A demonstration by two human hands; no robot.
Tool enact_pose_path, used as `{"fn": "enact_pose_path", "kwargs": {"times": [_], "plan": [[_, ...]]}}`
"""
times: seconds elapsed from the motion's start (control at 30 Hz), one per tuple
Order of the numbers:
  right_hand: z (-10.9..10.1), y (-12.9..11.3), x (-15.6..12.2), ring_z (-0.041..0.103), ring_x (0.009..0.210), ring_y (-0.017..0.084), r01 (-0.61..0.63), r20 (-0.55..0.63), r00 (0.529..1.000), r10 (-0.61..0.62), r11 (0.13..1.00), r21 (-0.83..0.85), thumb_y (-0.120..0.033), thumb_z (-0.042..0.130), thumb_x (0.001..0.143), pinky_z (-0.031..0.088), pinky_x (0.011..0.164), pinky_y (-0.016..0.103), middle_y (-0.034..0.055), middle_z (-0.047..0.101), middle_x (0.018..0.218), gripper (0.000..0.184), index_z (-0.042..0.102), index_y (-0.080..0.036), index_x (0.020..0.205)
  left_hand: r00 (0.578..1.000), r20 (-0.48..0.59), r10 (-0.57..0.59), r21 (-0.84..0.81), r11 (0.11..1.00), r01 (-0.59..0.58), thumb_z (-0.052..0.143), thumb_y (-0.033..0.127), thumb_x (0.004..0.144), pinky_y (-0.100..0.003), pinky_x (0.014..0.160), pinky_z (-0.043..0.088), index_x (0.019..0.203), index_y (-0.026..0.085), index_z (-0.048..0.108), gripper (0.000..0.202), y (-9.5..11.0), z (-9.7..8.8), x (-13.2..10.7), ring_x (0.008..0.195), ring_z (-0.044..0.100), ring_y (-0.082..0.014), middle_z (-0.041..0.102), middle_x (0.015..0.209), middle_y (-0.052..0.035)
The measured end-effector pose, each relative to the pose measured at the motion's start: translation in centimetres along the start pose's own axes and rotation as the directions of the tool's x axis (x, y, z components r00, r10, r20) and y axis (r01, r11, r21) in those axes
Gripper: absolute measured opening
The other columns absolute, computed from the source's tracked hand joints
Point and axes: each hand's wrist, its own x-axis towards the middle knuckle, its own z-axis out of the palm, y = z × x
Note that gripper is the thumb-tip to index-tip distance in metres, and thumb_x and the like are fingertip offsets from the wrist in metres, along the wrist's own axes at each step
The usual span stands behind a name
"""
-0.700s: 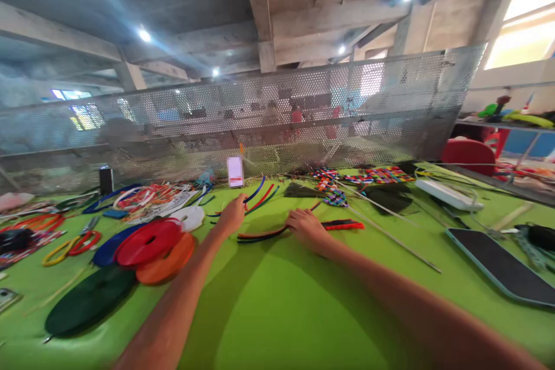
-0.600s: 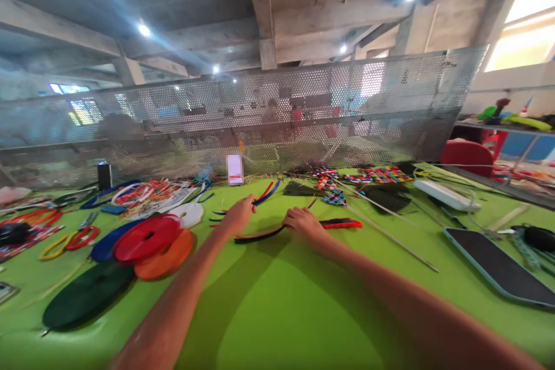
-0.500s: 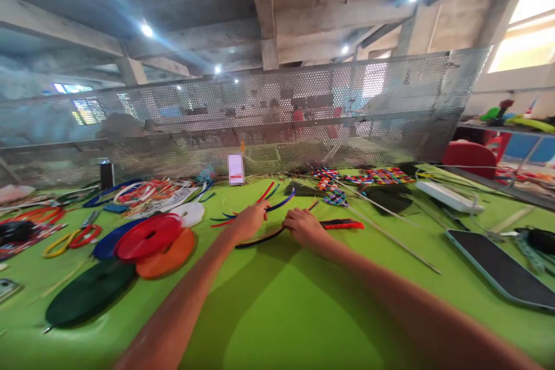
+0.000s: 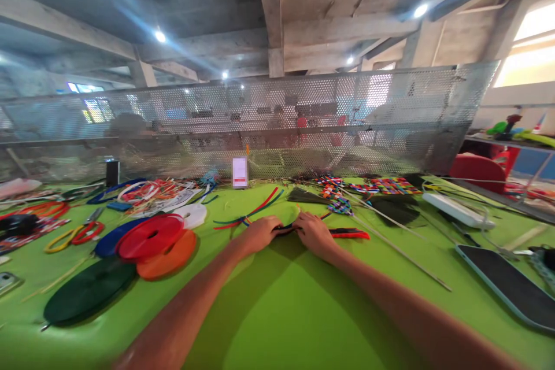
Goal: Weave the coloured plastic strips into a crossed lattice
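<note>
**Both hands are meeting on the dark strips**

The left hand (image 4: 260, 232) is closing its grip on the near end of the dark strips (image 4: 286, 226), with the fingers curled together over them. The right hand (image 4: 314, 233) is lying on the same strips with bent fingers, touching the left hand. I cannot tell if its grip is really clamping them or only pressing. The strips are lying flat on the green desk (image 4: 295, 324), and their red and black end (image 4: 352, 234) is coming out to the right of the right hand.

Half a second ago the two hands were apart, and the left one was holding curved red and blue strips (image 4: 255, 208) up in the air. Now these are resting on the desk just behind it.

Further left, the red spool (image 4: 150, 237), the orange spool (image 4: 171, 260) and the dark green spool (image 4: 89, 293) are lying in the same places as before. Near the right edge a dark tablet (image 4: 511, 286) is lying on the desk.
</note>
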Motion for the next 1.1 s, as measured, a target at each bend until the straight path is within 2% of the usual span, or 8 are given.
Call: {"fn": "enact_pose_path", "kwargs": {"times": [0.43,0.67,0.9,1.1], "plan": [[0.3,0.4,-0.2,0.059,0.109,0.024,-0.049,-0.076,0.996,0.049,0.999,0.002,-0.007,0.054,0.089,0.037,0.092,0.035,0.0081,0.073,0.105,0.025,0.075,-0.019,0.096,0.998,-0.061,-0.013,0.047,0.999,0.016,0.06,0.014,0.093,-0.031,0.087,0.049,0.104,0.016,0.071,0.016,1.1,0.3,-0.1,0.099,0.066,-0.025,0.069,0.106,-0.0098],[0.3,0.7,-0.2,0.058,0.108,0.025,-0.051,-0.135,0.989,0.052,0.999,0.015,-0.008,0.057,0.087,0.036,0.093,0.036,0.0078,0.072,0.103,0.02,0.073,-0.019,0.086,0.993,-0.112,-0.037,0.047,0.998,0.042,0.064,0.013,0.092,-0.03,0.086,0.048,0.099,0.016,0.072,0.011,1.6,0.1,0.0,0.099,0.065,-0.0242,0.069,0.102,-0.0086],[0.3,1.0,-0.1,0.057,0.108,0.025,-0.031,-0.177,0.984,0.035,0.999,0.029,-0.01,0.059,0.087,0.037,0.094,0.037,0.0076,0.071,0.107,0.017,0.071,-0.02,0.08,0.981,-0.171,-0.089,0.038,0.995,0.097,0.072,0.022,0.09,-0.029,0.075,0.047,0.089,0.016,0.071,0.006,0.9,-0.2,0.0,0.088,0.065,-0.023,0.066,0.093,-0.0067],[0.3,1.5,-0.1,0.058,0.107,0.025,-0.034,-0.189,0.981,0.04,0.999,0.035,-0.009,0.06,0.086,0.039,0.094,0.038,0.0084,0.071,0.108,0.017,0.072,-0.02,0.082,0.975,-0.202,-0.089,0.016,0.995,0.094,0.075,0.019,0.087,-0.027,0.079,0.047,0.09,0.017,0.07,0.006,0.3,-0.3,0.1,0.091,0.065,-0.0208,0.067,0.094,-0.0051]]}}
